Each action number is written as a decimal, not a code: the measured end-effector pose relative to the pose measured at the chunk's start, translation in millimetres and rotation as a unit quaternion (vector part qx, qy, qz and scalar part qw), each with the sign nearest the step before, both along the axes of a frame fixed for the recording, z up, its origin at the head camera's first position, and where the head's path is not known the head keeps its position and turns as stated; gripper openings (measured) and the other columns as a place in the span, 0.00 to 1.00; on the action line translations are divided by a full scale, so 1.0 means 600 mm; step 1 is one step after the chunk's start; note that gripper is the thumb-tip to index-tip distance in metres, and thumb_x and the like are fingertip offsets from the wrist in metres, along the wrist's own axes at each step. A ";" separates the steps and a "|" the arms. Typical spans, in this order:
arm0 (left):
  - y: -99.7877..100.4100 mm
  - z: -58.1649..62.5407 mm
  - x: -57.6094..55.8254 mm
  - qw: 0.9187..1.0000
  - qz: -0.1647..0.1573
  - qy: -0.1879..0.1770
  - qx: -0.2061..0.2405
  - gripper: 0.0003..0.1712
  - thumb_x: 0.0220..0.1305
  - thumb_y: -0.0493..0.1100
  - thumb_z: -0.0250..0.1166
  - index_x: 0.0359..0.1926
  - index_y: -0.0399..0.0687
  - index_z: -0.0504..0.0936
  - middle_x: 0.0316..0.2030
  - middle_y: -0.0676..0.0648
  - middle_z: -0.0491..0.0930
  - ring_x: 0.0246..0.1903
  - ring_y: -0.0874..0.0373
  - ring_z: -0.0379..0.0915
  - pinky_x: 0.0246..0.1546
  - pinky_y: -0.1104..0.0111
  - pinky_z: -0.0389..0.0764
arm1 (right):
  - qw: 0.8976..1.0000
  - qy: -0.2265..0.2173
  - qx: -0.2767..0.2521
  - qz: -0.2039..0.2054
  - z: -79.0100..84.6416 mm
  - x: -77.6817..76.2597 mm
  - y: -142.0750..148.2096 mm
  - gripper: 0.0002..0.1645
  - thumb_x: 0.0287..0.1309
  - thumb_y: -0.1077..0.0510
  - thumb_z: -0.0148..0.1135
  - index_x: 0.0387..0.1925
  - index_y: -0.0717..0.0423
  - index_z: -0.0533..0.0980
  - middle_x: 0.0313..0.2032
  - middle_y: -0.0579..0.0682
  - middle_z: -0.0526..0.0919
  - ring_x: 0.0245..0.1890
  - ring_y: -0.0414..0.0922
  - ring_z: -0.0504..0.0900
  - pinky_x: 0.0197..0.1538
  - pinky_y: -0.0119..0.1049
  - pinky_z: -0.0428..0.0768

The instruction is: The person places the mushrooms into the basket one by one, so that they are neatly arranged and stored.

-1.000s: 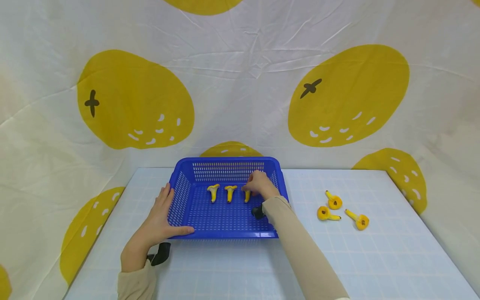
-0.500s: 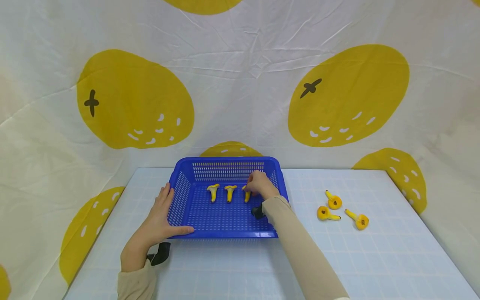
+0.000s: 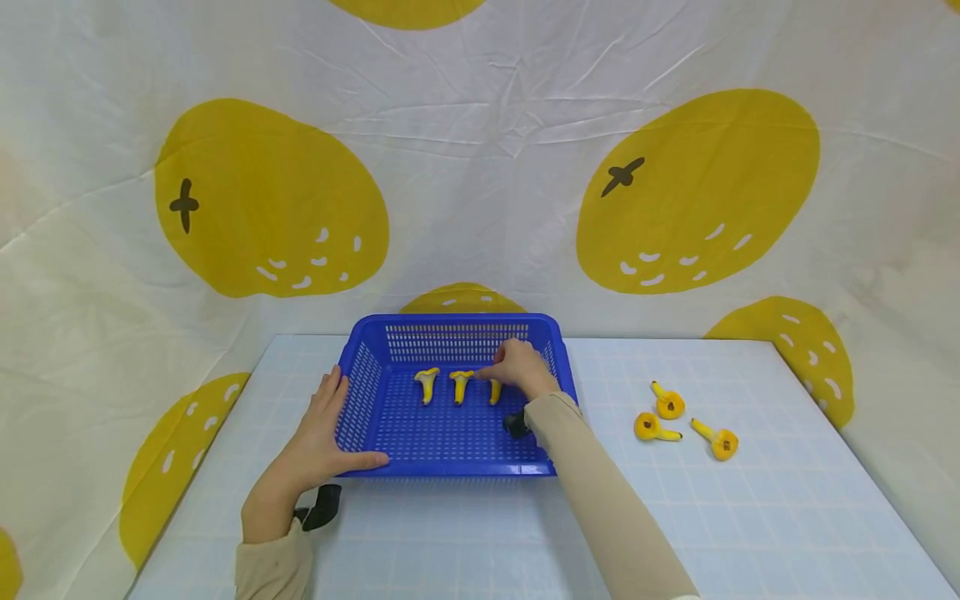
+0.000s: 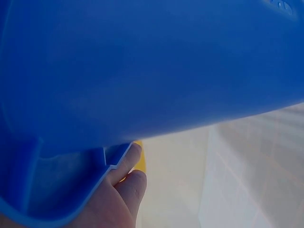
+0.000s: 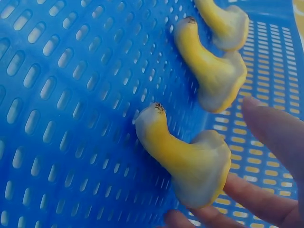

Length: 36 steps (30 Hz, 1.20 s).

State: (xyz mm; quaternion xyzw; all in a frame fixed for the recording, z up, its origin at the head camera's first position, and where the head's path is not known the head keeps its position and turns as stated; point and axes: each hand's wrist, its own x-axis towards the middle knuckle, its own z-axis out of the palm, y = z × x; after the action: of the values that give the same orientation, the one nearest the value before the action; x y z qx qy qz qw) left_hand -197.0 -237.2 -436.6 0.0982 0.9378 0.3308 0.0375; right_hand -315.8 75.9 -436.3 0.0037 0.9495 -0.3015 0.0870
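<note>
A blue perforated plastic basket point(image 3: 435, 433) holds three yellow chanterelle mushrooms in a row: the left one point(image 3: 427, 386), the middle one point(image 3: 460, 387) and the right one point(image 3: 495, 392). My right hand point(image 3: 522, 369) is over the right mushroom and partly hides its cap. In the right wrist view, fingers point(image 5: 256, 197) lie behind the cap of the nearest mushroom point(image 5: 185, 159), while the thumb point(image 5: 275, 128) stands apart from it. My left hand point(image 3: 315, 442) rests on the basket's front left corner, its straight fingers along the left rim and its thumb over the front rim.
To the right of the basket, three more chanterelles lie on the pale checked tablecloth point(image 3: 750, 525): an upper one point(image 3: 667, 402), a lower left one point(image 3: 654, 427) and a lower right one point(image 3: 717, 440). A white curtain point(image 3: 480, 167) with yellow fruit prints hangs behind.
The right hand's fingers have spread from the right mushroom, a fingertip moving left toward the middle one. That mushroom stays on the basket floor. The left hand and basket have not moved.
</note>
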 end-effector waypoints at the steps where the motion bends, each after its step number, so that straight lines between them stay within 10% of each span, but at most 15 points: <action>1: 0.000 0.000 0.000 1.000 0.000 0.000 0.000 0.79 0.43 0.65 0.78 0.78 0.37 0.35 0.78 0.40 0.25 0.74 0.35 0.19 0.65 0.30 0.39 | 1.000 0.008 0.000 -0.001 0.002 0.000 0.000 0.28 0.48 0.40 0.77 0.39 0.57 0.80 0.37 0.52 0.82 0.36 0.49 0.79 0.45 0.47 0.80; 21: 0.000 -0.004 0.002 1.000 -0.003 0.005 0.008 0.77 0.44 0.63 0.79 0.78 0.36 0.36 0.78 0.40 0.25 0.74 0.35 0.19 0.66 0.30 0.38 | 0.969 0.215 -0.110 -0.045 0.125 0.030 0.084 0.18 0.62 0.48 0.61 0.39 0.58 0.84 0.38 0.55 0.86 0.39 0.53 0.82 0.45 0.48 0.79; 36: 0.000 -0.004 0.000 1.000 -0.009 0.007 0.006 0.77 0.45 0.63 0.78 0.77 0.35 0.36 0.78 0.40 0.25 0.74 0.35 0.19 0.66 0.30 0.39 | 0.948 0.237 -0.164 -0.136 0.091 0.119 0.251 0.22 0.70 0.46 0.57 0.47 0.61 0.81 0.44 0.58 0.84 0.39 0.52 0.83 0.47 0.43 0.79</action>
State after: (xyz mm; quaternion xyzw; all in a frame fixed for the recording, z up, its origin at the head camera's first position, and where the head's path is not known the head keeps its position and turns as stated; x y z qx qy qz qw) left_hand -197.3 -236.9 -439.2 0.1091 0.9350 0.3357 0.0336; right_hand -244.3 226.7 -382.0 0.0474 0.8706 -0.4544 -0.1827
